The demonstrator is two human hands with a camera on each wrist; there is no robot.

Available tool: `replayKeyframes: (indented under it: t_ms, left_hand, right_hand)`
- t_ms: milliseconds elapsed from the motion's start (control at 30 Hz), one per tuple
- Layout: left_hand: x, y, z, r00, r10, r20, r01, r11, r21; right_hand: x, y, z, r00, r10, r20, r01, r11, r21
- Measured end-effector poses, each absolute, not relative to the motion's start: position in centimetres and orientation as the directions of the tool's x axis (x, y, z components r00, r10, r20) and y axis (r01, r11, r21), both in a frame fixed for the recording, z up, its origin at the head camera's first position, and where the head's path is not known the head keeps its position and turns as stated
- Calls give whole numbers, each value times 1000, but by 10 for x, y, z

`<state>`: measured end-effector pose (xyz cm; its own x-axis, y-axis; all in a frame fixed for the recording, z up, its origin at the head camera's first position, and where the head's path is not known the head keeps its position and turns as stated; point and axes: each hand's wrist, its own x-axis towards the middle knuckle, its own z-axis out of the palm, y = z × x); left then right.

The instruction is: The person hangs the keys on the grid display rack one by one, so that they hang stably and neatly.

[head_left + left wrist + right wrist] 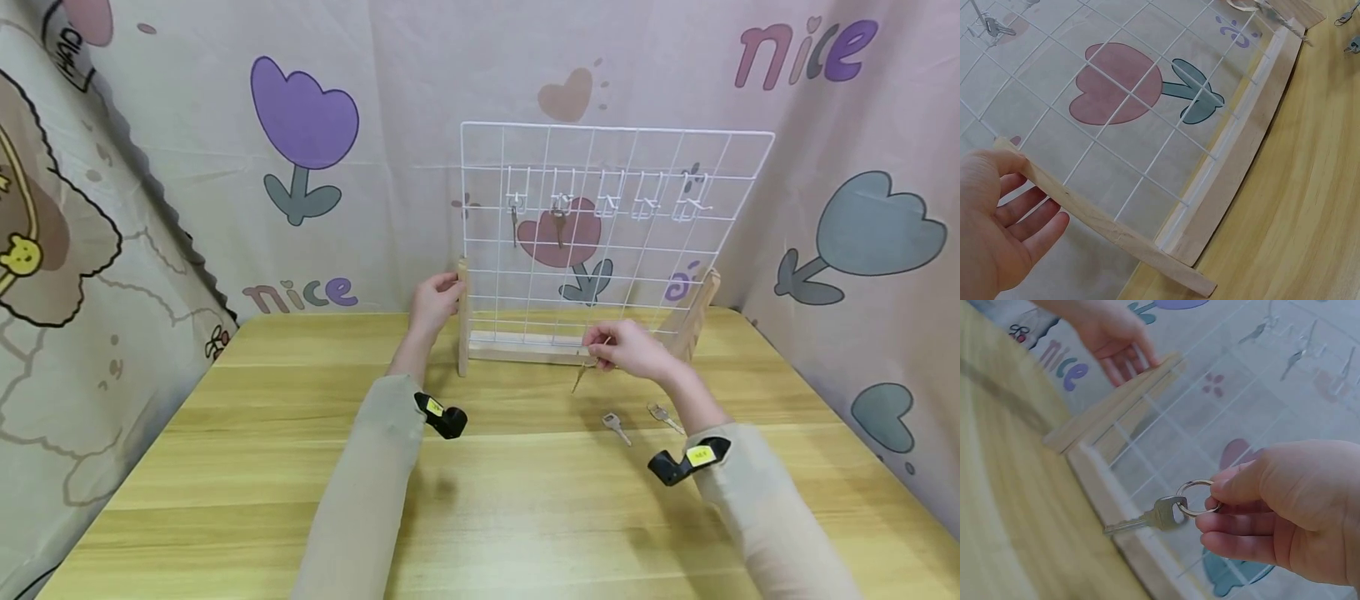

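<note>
My right hand (628, 348) pinches a metal key ring (1180, 499) between thumb and fingers. From the ring a key (1159, 515) hangs in front of the rack's lower bar. A white wire grid rack (615, 127) stands upright between wooden side posts. At its left post (1104, 228), my left hand (435, 304) grips the upper end with thumb and index finger, the other fingers loosely bent. Two keys, one on the left (514, 225) and one beside it (559, 227), hang from white hooks (647, 207) on the grid.
Two more keys lie on the wooden table (247, 467): a left one (617, 428) and a right one (664, 417), close to my right forearm. A printed curtain (420, 75) hangs behind the rack and along both sides.
</note>
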<state>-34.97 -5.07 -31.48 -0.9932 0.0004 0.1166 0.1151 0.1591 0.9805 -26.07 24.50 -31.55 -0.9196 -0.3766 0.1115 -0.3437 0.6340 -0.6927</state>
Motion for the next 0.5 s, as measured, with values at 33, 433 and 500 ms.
replayKeyframes:
  t_ms: [33,433,500]
  left_hand:
    - [-350,-51,-314,-993,0,116,115,154,981]
    - [-349,-49,-314,-994,-2,111,109,146,983]
    - [-349,-49,-314,-994,-1,110,108,151,983]
  right_hand:
    - [-261,245,-311,-919,-374,122,-348,629,-695]
    - [-261,248,-271,-931,-332,152,-336,618,-710]
    - [-260,250,-265,-934,-322,157,-334,626,-705]
